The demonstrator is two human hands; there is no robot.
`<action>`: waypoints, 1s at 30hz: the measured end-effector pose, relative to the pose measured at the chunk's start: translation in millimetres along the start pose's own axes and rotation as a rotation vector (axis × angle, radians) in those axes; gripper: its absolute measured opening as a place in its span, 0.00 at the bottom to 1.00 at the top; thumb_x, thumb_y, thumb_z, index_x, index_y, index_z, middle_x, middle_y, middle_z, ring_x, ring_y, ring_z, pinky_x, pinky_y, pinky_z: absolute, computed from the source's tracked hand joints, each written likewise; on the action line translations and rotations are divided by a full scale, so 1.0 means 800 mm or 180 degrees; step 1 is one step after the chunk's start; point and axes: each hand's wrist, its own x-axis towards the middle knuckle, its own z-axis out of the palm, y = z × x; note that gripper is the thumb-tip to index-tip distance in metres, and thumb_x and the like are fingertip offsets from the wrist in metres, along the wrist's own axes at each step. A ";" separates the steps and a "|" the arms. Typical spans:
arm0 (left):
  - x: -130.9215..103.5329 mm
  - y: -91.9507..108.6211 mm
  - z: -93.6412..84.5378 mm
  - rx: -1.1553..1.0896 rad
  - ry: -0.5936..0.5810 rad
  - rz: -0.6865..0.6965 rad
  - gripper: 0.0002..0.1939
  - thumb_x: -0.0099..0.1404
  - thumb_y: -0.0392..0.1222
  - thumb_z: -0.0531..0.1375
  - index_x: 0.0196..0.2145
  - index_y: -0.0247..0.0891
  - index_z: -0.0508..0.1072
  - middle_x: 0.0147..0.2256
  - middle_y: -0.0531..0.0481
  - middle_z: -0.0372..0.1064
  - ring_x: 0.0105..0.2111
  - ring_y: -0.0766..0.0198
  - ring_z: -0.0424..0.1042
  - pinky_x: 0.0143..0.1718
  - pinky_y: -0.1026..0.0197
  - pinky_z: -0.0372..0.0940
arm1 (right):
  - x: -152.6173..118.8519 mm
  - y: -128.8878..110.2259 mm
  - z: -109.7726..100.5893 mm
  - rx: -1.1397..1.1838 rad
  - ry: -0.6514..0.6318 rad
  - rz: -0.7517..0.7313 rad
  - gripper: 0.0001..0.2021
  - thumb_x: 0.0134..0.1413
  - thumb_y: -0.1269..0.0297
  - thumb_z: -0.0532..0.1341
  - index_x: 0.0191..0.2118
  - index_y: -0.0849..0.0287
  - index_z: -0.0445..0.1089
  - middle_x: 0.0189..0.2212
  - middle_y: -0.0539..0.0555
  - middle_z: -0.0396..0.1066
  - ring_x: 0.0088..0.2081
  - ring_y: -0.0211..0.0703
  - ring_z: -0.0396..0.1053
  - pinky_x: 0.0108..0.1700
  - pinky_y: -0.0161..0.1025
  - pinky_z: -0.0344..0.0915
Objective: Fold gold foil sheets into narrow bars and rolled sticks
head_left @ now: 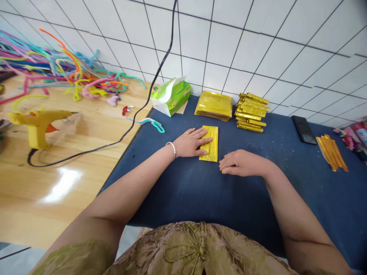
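A gold foil sheet [212, 146] with crease lines lies flat on the dark blue tabletop [183, 191]. My left hand [192, 143], a silver bangle at its wrist, rests on the sheet's left part with its fingers spread. Just right of the sheet's lower corner is my right hand [239, 163], its fingers bent together near the table; whether anything is between them is too small to tell. Behind the sheet sit a stack of flat gold sheets [214, 105] and, to its right, a pile of narrow folded gold strips [250, 112].
A green tissue box [172, 95] stands by the tiled wall. On the wooden table [94, 152] at left are a yellow glue gun [40, 126] and colourful pipe cleaners [71, 72]; a black cable crosses it. A phone [304, 130] and orange-gold strips [332, 152] lie at right.
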 end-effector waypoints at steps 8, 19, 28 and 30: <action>-0.001 0.000 0.000 0.0021 0.0024 0.0008 0.34 0.66 0.64 0.47 0.64 0.47 0.53 0.67 0.45 0.40 0.66 0.51 0.41 0.64 0.47 0.37 | 0.017 0.023 0.024 -0.1014 0.0477 0.0381 0.16 0.60 0.64 0.56 0.54 0.58 0.66 0.48 0.60 0.72 0.48 0.50 0.68 0.48 0.46 0.59; -0.001 -0.003 0.005 0.0078 0.0112 0.0034 0.30 0.69 0.59 0.44 0.64 0.48 0.53 0.67 0.47 0.41 0.66 0.52 0.42 0.63 0.47 0.38 | 0.022 0.032 0.049 -0.0943 0.0766 -0.0037 0.19 0.64 0.68 0.48 0.58 0.53 0.62 0.59 0.58 0.62 0.57 0.49 0.60 0.52 0.49 0.58; -0.003 0.001 0.006 0.0147 0.0169 0.0037 0.28 0.69 0.56 0.45 0.64 0.47 0.55 0.67 0.46 0.42 0.66 0.52 0.41 0.63 0.48 0.38 | 0.029 0.018 0.058 -0.0819 0.0660 -0.0045 0.13 0.64 0.67 0.50 0.42 0.57 0.72 0.37 0.56 0.73 0.42 0.45 0.66 0.42 0.43 0.59; -0.003 0.002 0.006 0.0132 0.0184 0.0060 0.28 0.69 0.56 0.45 0.64 0.47 0.54 0.67 0.47 0.41 0.66 0.52 0.40 0.63 0.48 0.37 | 0.029 0.018 0.058 -0.0779 0.0656 -0.0004 0.13 0.63 0.67 0.50 0.41 0.57 0.72 0.36 0.56 0.73 0.42 0.45 0.65 0.42 0.42 0.59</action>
